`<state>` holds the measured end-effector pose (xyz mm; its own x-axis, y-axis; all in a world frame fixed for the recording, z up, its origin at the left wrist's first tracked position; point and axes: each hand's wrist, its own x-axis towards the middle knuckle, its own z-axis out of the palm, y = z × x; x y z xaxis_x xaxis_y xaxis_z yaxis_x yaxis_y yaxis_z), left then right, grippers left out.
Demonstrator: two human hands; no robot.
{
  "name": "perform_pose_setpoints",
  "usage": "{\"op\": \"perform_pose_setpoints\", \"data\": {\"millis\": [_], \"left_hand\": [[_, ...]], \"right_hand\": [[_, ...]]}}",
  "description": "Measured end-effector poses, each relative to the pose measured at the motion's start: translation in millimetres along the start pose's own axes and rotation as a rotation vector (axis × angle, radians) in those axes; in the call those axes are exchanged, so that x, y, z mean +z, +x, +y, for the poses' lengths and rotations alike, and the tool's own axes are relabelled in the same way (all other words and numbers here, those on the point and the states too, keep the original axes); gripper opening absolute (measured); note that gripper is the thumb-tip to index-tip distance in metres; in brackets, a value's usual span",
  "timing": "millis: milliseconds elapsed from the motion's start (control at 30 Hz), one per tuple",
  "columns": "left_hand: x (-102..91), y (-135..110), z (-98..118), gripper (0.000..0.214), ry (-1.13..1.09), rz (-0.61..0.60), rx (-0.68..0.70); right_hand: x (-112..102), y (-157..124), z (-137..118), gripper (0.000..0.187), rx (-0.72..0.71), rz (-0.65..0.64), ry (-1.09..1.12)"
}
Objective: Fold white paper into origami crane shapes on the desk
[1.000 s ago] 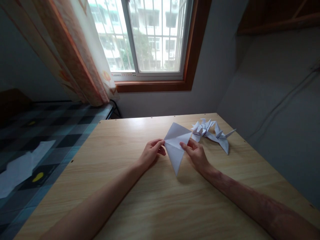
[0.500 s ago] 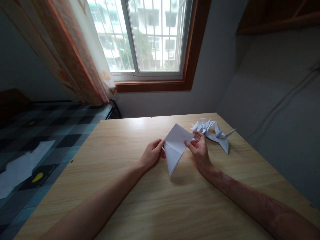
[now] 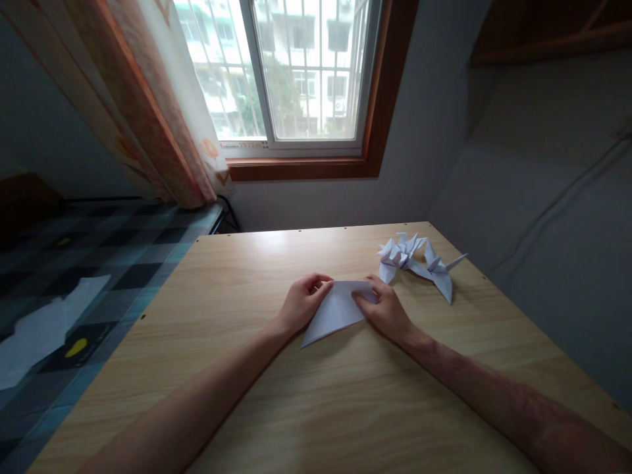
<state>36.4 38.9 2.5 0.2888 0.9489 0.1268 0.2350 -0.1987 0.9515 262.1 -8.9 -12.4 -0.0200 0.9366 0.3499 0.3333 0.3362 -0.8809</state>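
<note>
A white sheet of paper [image 3: 333, 313], folded into a triangle, lies flat on the wooden table [image 3: 257, 408]. My left hand [image 3: 301, 304] has its curled fingers on the paper's upper left corner. Pressing down on the upper right corner is my right hand [image 3: 385, 308], fingers together. The triangle's long point aims toward the lower left. Several finished white paper cranes [image 3: 417, 262] sit just beyond my right hand, apart from it.
A window [image 3: 296, 72] with a wooden frame and a patterned curtain [image 3: 143, 99] stands behind the table. A grey wall [image 3: 543, 197] runs along the table's right edge. To the left is a checked bed cover [image 3: 74, 276] with white paper sheets [image 3: 44, 326] on it.
The paper was held up unfolded as a kite shape; now it is folded over into a triangle and laid flat on the table. Both hands came down with it.
</note>
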Motion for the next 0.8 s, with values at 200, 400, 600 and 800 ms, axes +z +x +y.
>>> {"op": "perform_pose_setpoints", "data": {"millis": [200,400,600,800], "left_hand": [[-1.2,3,-1,0.048,-0.093,0.044,-0.003],[0.1,5,0,0.053,-0.188,0.083,-0.06],[1.4,2,4,0.049,-0.204,0.116,-0.064],[0.6,3,2,0.048,-0.277,0.114,-0.061]], "right_hand": [[-1,-6,-4,0.073,-0.335,-0.188,-0.225],[0,-5,-2,0.084,-0.359,-0.28,-0.214],[0,-5,-1,0.088,-0.377,-0.285,-0.212],[-2,-9,-15,0.08,-0.388,-0.296,-0.24]]}}
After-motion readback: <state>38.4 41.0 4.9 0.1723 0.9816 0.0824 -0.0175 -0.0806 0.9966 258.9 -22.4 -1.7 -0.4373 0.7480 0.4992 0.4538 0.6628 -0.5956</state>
